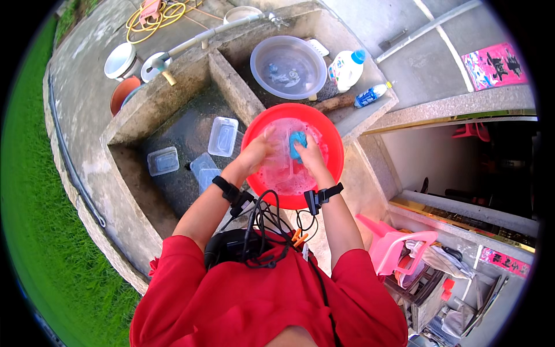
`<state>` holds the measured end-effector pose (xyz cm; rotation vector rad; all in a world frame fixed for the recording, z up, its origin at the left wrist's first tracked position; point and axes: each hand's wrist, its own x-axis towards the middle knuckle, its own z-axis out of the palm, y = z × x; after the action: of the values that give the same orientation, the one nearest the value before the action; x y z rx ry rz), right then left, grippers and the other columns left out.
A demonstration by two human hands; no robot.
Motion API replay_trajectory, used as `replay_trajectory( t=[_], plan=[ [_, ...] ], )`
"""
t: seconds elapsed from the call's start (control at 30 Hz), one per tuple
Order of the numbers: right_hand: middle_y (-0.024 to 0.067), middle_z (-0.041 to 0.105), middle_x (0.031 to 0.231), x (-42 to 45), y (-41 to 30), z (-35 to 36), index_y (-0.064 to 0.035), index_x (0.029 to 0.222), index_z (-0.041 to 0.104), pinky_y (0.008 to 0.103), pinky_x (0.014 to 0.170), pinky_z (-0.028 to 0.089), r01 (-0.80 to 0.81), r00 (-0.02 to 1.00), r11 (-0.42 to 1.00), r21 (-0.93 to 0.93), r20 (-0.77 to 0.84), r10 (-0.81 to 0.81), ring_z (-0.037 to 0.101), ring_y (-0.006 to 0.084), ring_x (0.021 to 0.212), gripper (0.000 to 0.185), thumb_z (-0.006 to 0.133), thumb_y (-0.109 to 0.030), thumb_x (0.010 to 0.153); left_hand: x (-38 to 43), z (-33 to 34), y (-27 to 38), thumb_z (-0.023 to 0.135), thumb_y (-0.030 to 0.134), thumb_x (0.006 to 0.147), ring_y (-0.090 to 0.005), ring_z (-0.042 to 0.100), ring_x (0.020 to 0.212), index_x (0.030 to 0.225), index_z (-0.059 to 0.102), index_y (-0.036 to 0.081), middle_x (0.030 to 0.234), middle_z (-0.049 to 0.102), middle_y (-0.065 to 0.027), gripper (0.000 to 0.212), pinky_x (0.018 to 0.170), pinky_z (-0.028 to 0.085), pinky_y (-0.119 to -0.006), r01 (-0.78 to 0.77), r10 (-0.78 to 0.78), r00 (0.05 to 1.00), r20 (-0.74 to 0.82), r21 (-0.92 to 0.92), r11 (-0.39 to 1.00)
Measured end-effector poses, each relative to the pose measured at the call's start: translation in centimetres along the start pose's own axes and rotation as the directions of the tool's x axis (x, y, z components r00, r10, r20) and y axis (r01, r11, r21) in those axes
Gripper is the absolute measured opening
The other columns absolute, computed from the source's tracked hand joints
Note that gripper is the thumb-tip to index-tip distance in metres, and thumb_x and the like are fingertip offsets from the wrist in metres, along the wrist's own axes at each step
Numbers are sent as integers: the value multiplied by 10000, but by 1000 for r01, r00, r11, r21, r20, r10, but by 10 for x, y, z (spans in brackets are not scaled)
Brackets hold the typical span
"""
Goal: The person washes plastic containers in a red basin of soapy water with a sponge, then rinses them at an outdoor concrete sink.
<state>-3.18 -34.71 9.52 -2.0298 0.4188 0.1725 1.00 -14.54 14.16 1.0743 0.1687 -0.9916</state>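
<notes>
A red plastic basin (335, 149) of soapy water stands in front of me, at the edge of the concrete sink. Inside it my right hand (311, 152) grips a blue cloth or sponge (297, 141). My left hand (258, 152), slightly blurred, is at a clear plastic container (279, 167) in the suds; its fingers look spread, but whether they grip the container cannot be made out. Left of the basin, in the sink compartment, lie a clear food container (223, 136), another one (163, 161) and overlapping clear plastic pieces (204, 167).
The double concrete sink (234, 82) holds a translucent basin (288, 67), a white detergent jug (345, 71) and a plastic bottle (370, 95) at the back right. A tap (162, 69) reaches over its left rim. A pink plastic chair (392, 247) stands at the lower right.
</notes>
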Motion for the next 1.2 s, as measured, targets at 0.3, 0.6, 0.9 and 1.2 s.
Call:
replay_trajectory(
  t=[0.3, 0.6, 0.9, 1.2],
  plan=[
    [233, 622, 967, -5, -38, -9, 3, 1021, 581, 462, 788, 475, -77, 958, 953, -292, -286, -11, 616, 371, 911, 352, 615, -314, 872, -13, 6, 24, 399, -112, 826, -244, 556, 1139, 1526, 142, 192, 1446, 401, -139, 806, 849, 510, -415, -22, 27, 994, 102, -50, 999],
    [244, 561, 1117, -30, -22, 5, -63, 1247, 508, 481, 869, 467, 61, 989, 673, -737, -46, -141, 557, 458, 1018, 467, 666, -226, 838, -12, 0, 13, 416, -82, 840, -245, 574, 1131, 1517, 176, 134, 1402, 451, -144, 750, 840, 523, -372, 44, -44, 999, 6, 0, 999],
    [228, 613, 923, -6, -32, 3, 15, 1043, 541, 438, 742, 454, -121, 992, 992, -35, -40, 120, 609, 367, 849, 329, 565, -291, 923, -9, 6, 12, 441, -75, 828, -281, 566, 1121, 1500, 219, 120, 1402, 436, -164, 734, 796, 545, -430, 50, -51, 998, 34, 40, 998],
    [47, 591, 968, -22, -75, 13, -23, 1094, 581, 290, 776, 468, 186, 977, 936, 300, 48, -210, 556, 124, 879, 207, 512, -172, 969, -12, 9, 17, 527, -43, 807, -247, 534, 1178, 1351, 422, 79, 1285, 534, -114, 567, 822, 543, -448, 32, -42, 988, 150, 66, 997]
  ],
)
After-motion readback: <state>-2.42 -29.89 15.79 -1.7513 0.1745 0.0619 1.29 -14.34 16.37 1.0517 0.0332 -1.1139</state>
